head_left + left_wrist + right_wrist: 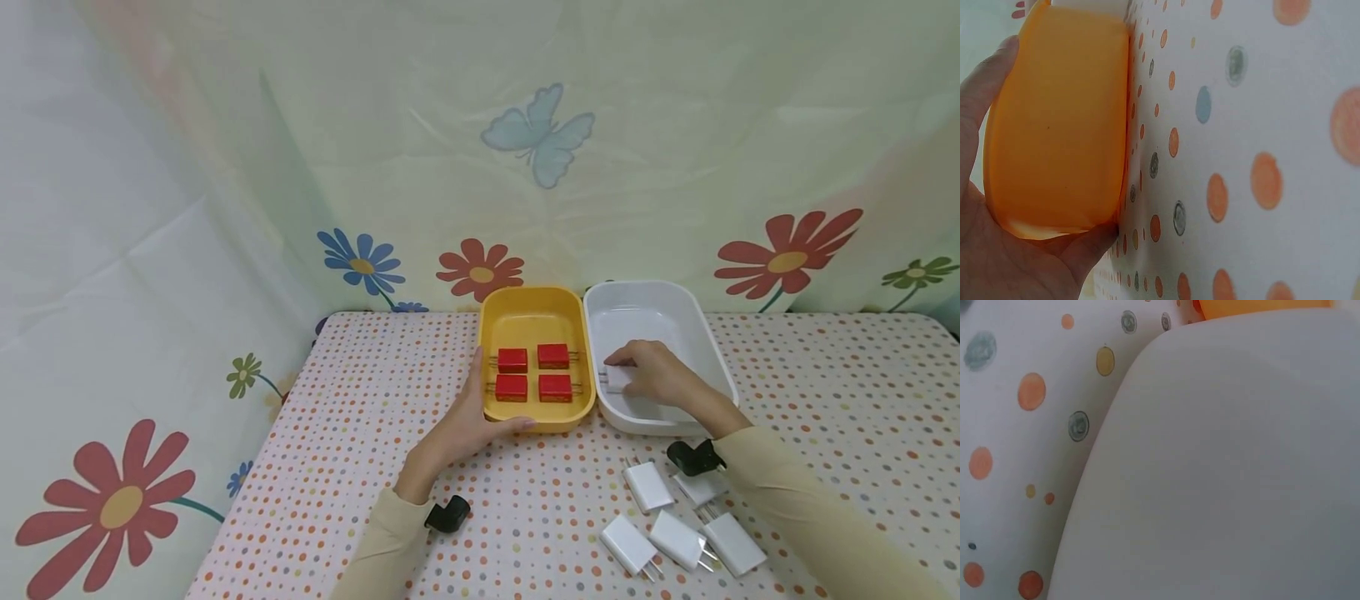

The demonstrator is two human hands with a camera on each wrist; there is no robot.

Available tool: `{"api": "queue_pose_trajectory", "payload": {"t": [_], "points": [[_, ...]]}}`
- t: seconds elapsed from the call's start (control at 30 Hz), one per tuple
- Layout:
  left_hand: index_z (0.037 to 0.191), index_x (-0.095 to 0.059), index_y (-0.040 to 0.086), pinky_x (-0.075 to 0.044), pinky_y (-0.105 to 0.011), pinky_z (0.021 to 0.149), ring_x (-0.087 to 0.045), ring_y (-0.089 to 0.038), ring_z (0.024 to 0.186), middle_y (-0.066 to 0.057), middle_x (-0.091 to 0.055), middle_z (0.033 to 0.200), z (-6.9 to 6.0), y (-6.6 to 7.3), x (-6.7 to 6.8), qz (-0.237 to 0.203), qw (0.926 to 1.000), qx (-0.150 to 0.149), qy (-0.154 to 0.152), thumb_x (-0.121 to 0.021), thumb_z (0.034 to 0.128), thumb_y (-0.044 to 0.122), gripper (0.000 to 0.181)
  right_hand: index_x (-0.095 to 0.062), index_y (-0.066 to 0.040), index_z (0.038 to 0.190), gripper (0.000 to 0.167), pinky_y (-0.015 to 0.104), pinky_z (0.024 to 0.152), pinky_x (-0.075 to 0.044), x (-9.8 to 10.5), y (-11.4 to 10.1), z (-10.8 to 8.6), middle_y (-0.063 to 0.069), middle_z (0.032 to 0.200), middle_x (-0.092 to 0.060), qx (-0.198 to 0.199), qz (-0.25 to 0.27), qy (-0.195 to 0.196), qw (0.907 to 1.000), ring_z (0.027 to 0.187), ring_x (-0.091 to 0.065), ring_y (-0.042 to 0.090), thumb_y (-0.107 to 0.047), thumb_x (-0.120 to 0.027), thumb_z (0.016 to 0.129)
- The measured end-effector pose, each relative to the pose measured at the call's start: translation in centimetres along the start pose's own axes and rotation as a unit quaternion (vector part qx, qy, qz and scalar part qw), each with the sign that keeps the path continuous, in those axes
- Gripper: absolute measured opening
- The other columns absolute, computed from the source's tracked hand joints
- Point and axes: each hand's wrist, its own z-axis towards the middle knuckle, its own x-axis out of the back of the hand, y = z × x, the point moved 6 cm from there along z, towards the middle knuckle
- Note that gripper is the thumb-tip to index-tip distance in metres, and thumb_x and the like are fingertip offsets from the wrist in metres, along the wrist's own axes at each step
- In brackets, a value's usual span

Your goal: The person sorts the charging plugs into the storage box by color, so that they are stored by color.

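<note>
Centrally, near the far edge of a dotted bench [405, 358], a yellow tray [531, 327] and a white tray [678, 321] stand side by side. Only the head view shows inside them: four red plugs [512, 361] in the yellow tray, and, at the left side of the white one, a white adapter [618, 380] pinched in the fingers of the right hand [656, 371]. The left wrist view gives the yellow tray's outer wall and the thumb at its end; the right wrist view shows mostly the white tray's outer wall, the right hand hidden. The held adapter's prongs point left toward the yellow tray, its long axis roughly parallel to the bench's far edge. The right forearm slants in from the near right corner, fingers bent downward. The left arm reaches from the near edge; its hand [461, 425] grips the yellow tray's near left corner, thumb and fingers spread wide. Five more white adapters [648, 486] lie right of centre, toward the near edge.
</note>
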Motion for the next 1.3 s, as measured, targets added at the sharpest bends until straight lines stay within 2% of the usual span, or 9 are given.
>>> {"api": "queue_pose_trajectory", "payload": {"t": [0.13, 0.33, 0.5, 0.67, 0.9, 0.97, 1.1, 1.2, 1.3], "points": [[0.168, 0.011, 0.021, -0.026, -0.056, 0.123, -0.023, -0.026, 0.156, -0.008, -0.015, 0.173, -0.1, 0.0, -0.1, -0.002, 1.0000, -0.005, -0.001, -0.086, 0.0876, 0.039, 0.128, -0.069, 0.016, 0.119, 0.042, 0.059, 0.103, -0.050, -0.1, -0.1, -0.1, 0.032, 0.120, -0.069, -0.009, -0.001, 0.000, 1.0000, 0.114, -0.064, 0.046, 0.016, -0.079, 0.079], [0.168, 0.012, 0.022, -0.025, -0.056, 0.123, -0.021, -0.025, 0.157, -0.008, -0.013, 0.174, -0.2, -0.3, -0.3, -0.005, 1.0000, 0.002, -0.004, -0.087, 0.0869, 0.039, 0.129, -0.070, 0.016, 0.117, 0.041, 0.058, 0.102, -0.051, -0.1, -0.1, -0.3, 0.031, 0.116, -0.071, 0.000, -0.006, 0.001, 1.0000, 0.111, -0.065, 0.046, 0.015, -0.081, 0.078], [0.168, 0.013, 0.023, -0.026, -0.056, 0.123, -0.019, -0.025, 0.157, -0.007, -0.012, 0.174, -0.2, -0.4, -0.4, 0.001, 0.9999, 0.010, -0.005, -0.086, 0.0868, 0.042, 0.129, -0.069, 0.015, 0.119, 0.041, 0.057, 0.097, -0.054, 0.7, -0.8, -1.1, 0.028, 0.113, -0.071, 0.007, -0.008, 0.011, 0.9999, 0.109, -0.065, 0.046, 0.010, -0.082, 0.080], [0.168, 0.012, 0.021, -0.026, -0.058, 0.123, -0.020, -0.028, 0.157, -0.009, -0.012, 0.174, -0.4, -0.3, -0.3, 0.009, 0.9999, 0.014, -0.002, -0.086, 0.0868, 0.043, 0.129, -0.069, 0.013, 0.118, 0.040, 0.058, 0.093, -0.056, 1.7, -3.0, -3.5, 0.025, 0.111, -0.069, 0.044, -0.010, 0.051, 0.9977, 0.106, -0.065, 0.045, 0.006, -0.084, 0.082], [0.168, 0.012, 0.023, -0.026, -0.057, 0.123, -0.020, -0.026, 0.157, -0.007, -0.012, 0.174, -0.5, -0.4, 0.0, -0.003, 0.9999, 0.012, 0.001, -0.087, 0.0863, 0.043, 0.130, -0.072, 0.007, 0.117, 0.042, 0.052, 0.086, -0.060, 2.5, -7.0, -8.6, 0.018, 0.112, -0.068, 0.095, -0.060, 0.109, 0.9877, 0.105, -0.068, 0.041, 0.002, -0.088, 0.079], [0.168, 0.013, 0.024, -0.026, -0.057, 0.123, -0.021, -0.026, 0.157, -0.006, -0.013, 0.174, -0.5, -0.4, 0.0, -0.006, 0.9999, 0.010, 0.002, -0.087, 0.0862, 0.043, 0.130, -0.072, 0.005, 0.118, 0.043, 0.049, 0.085, -0.061, 2.2, -7.8, -9.9, 0.015, 0.114, -0.068, 0.098, -0.060, 0.107, 0.9876, 0.105, -0.069, 0.039, 0.001, -0.089, 0.079], [0.168, 0.012, 0.024, -0.029, -0.058, 0.122, -0.025, -0.026, 0.155, -0.007, -0.017, 0.173, -0.4, -0.3, 0.0, -0.009, 1.0000, -0.003, 0.001, -0.087, 0.0861, 0.042, 0.130, -0.073, -0.001, 0.120, 0.044, 0.042, 0.082, -0.062, 0.5, -8.3, -11.9, 0.007, 0.113, -0.068, 0.094, -0.052, 0.074, 0.9914, 0.102, -0.070, 0.030, -0.006, -0.091, 0.080], [0.168, 0.013, 0.024, -0.030, -0.057, 0.121, -0.027, -0.025, 0.154, -0.006, -0.019, 0.172, -0.2, -0.2, -0.1, -0.007, 0.9999, -0.009, 0.001, -0.087, 0.0856, 0.043, 0.131, -0.074, -0.004, 0.117, 0.041, 0.038, 0.080, -0.061, -1.4, -8.0, -12.9, 0.004, 0.112, -0.069, 0.098, -0.045, 0.050, 0.9930, 0.100, -0.070, 0.026, -0.009, -0.091, 0.080], [0.168, 0.012, 0.023, -0.031, -0.056, 0.121, -0.028, -0.025, 0.153, -0.007, -0.020, 0.171, 0.0, 0.1, -0.1, -0.009, 0.9998, -0.016, 0.001, -0.087, 0.0856, 0.043, 0.130, -0.075, -0.007, 0.114, 0.039, 0.040, 0.083, -0.061, -3.4, -7.1, -13.7, 0.006, 0.116, -0.070, 0.076, -0.044, 0.022, 0.9959, 0.104, -0.070, 0.028, -0.013, -0.092, 0.079]]}}
